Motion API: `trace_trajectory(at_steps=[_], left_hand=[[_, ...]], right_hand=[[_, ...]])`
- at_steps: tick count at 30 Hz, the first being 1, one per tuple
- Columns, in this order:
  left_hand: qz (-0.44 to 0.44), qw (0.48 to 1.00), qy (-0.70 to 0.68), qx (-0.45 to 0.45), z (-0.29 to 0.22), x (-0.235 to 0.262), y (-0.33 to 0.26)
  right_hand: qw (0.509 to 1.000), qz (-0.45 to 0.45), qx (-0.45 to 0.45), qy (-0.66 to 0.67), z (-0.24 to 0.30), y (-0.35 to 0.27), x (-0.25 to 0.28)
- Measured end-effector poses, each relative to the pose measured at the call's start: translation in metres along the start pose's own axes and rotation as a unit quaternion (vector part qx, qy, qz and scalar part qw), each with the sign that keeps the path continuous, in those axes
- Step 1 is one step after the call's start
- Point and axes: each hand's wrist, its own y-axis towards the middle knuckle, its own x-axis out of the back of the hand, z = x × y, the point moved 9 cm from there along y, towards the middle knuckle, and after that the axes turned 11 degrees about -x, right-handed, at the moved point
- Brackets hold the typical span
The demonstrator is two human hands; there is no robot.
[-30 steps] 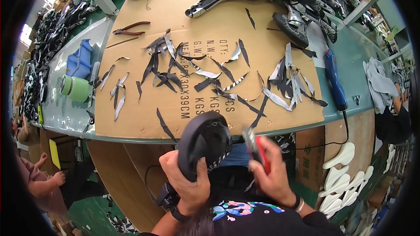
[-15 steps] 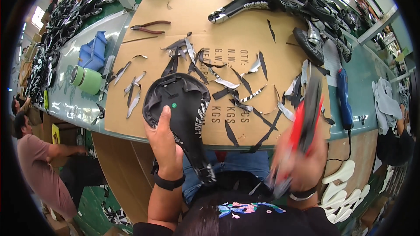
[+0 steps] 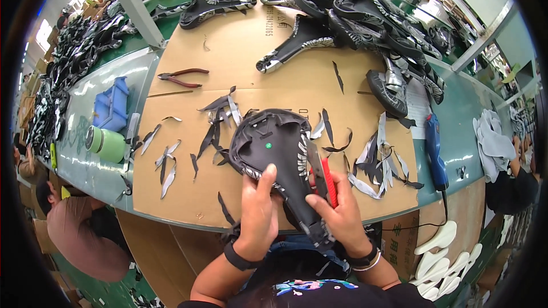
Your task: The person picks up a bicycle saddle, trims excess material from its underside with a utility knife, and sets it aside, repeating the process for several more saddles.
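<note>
A black bicycle saddle (image 3: pixel 287 162) with a zebra-like white pattern along its sides is held above the cardboard, its underside up and its narrow nose toward me. My left hand (image 3: pixel 260 208) grips its left edge, the thumb lying on the underside. In my right hand (image 3: pixel 344 212) is a red-handled tool (image 3: pixel 329 183) with a grey metal blade, held against the saddle's right side. My right fingers partly hide the tool, so its exact kind is unclear. Thin black and grey strips (image 3: pixel 379 159) are strewn to the right, and more strips (image 3: pixel 216 122) lie to the left.
Red-handled pliers (image 3: pixel 184 76) lie at the far left of the cardboard sheet (image 3: pixel 228 40). More saddles (image 3: pixel 365 17) are heaped at the back right. A blue corded tool (image 3: pixel 435 151) rests at right; a blue bin (image 3: pixel 111 105) and green jar (image 3: pixel 104 144) stand left. A person (image 3: pixel 85 236) sits at left.
My right hand has brought the red-handled tool in from the right to the saddle's side. The saddle has shifted right in view. Strips from the middle now lie bunched at the right. The view has shifted.
</note>
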Motion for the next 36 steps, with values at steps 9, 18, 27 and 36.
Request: trace_trajectory(at_steps=[9, 18, 27, 36], left_hand=[[0.090, 0.991, 0.082, 0.054, 0.027, -0.003, -0.031], [0.397, 0.688, 0.490, -0.359, -0.052, -0.016, -0.069], [0.404, 0.573, 0.619, -0.353, -0.040, -0.014, 0.007], [0.385, 0.595, 0.618, -0.340, -0.048, -0.038, 0.004]], right_hand=[[0.992, 0.077, -0.081, 0.066, -0.005, 0.001, 0.002], [0.975, 0.093, -0.079, -0.186, 0.001, 0.003, 0.019], [0.929, -0.033, 0.118, -0.350, 0.054, -0.021, 0.016], [0.842, 0.038, -0.047, -0.535, 0.051, -0.008, -0.001]])
